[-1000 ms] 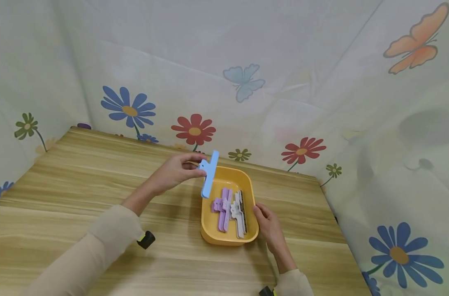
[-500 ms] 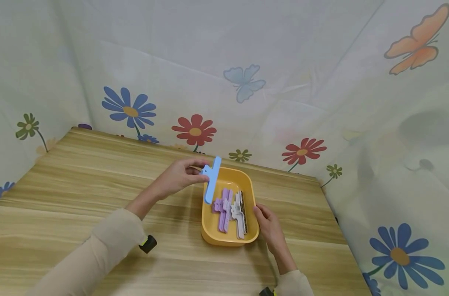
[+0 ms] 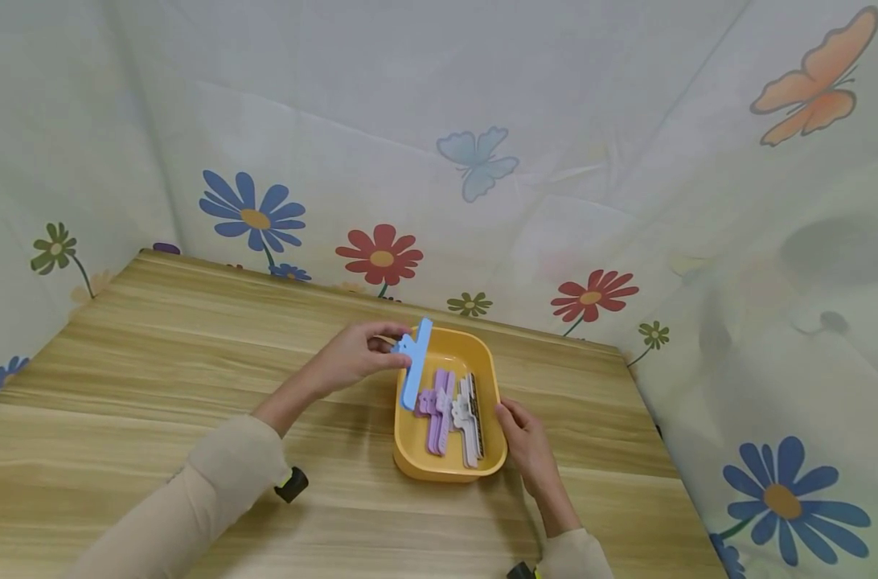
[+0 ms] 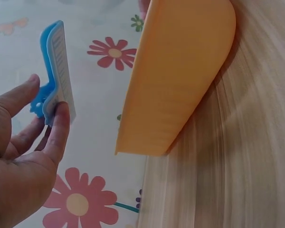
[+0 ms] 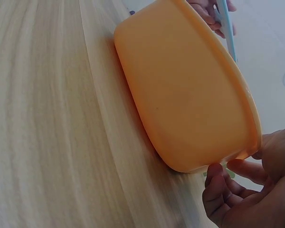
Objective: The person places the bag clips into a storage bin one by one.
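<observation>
My left hand [image 3: 352, 354] pinches a light blue plastic bag clip [image 3: 416, 374] by its handles, thumb on one side and fingers on the other. The long clip bar hangs tilted over the left rim of a yellow plastic bin [image 3: 399, 454]. In the left wrist view the clip [image 4: 61, 66] is apart from the bin's outer wall [image 4: 171, 80]. Inside the bin lie purple clips [image 3: 439, 410], with white clips [image 3: 466, 426] beside them and a dark-edged one at the right. My right hand [image 3: 529, 446] holds the bin's right rim, thumb at the edge, fingers outside.
The bin stands on a wood-grain table [image 3: 193, 362] near its back edge. Behind it hangs a pale cloth [image 3: 338, 96] printed with flowers and butterflies. A small purple thing [image 3: 166, 248] sits at the back left corner.
My left hand has moved slightly right and nearer to me with the blue clip, which has come lower over the bin's left side. My right hand and the bin have stayed in place.
</observation>
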`<state>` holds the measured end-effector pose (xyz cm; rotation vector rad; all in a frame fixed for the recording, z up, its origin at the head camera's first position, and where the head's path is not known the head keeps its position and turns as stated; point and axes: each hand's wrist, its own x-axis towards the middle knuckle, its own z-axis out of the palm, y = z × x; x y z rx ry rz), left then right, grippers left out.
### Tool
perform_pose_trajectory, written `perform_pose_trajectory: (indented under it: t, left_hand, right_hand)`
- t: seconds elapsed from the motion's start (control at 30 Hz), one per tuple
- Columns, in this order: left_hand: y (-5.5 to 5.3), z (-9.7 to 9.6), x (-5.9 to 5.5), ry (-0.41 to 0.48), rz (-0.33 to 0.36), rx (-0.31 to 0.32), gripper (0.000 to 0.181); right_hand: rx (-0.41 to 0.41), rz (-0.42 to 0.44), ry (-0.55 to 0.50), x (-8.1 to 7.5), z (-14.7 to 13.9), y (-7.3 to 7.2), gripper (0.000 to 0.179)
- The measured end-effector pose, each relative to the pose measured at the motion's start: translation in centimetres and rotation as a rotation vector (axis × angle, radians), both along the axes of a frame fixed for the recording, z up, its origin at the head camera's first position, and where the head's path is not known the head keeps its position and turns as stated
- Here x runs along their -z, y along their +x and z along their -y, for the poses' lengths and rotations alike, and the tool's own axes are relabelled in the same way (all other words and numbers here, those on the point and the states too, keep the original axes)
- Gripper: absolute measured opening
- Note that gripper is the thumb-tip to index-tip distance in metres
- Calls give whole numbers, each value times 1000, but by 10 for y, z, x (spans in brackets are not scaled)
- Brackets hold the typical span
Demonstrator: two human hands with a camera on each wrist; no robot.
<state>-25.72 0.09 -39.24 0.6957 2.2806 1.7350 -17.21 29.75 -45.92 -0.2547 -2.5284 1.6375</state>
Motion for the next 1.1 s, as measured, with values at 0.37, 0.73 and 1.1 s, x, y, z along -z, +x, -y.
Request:
perform_pose_trajectory:
  t: [0.37, 0.73, 1.1]
  left_hand:
    - [3, -7, 12, -98, -26, -15, 55]
    - [3, -12, 21, -196, -35, -67, 54]
    - [2, -16, 28, -255, -32, -85, 50]
  right_hand:
    - [6, -18, -5, 0, 0, 2, 34]
    - [-1, -18, -6, 0, 0, 1, 34]
    - [-12, -27, -12, -1, 1, 1, 34]
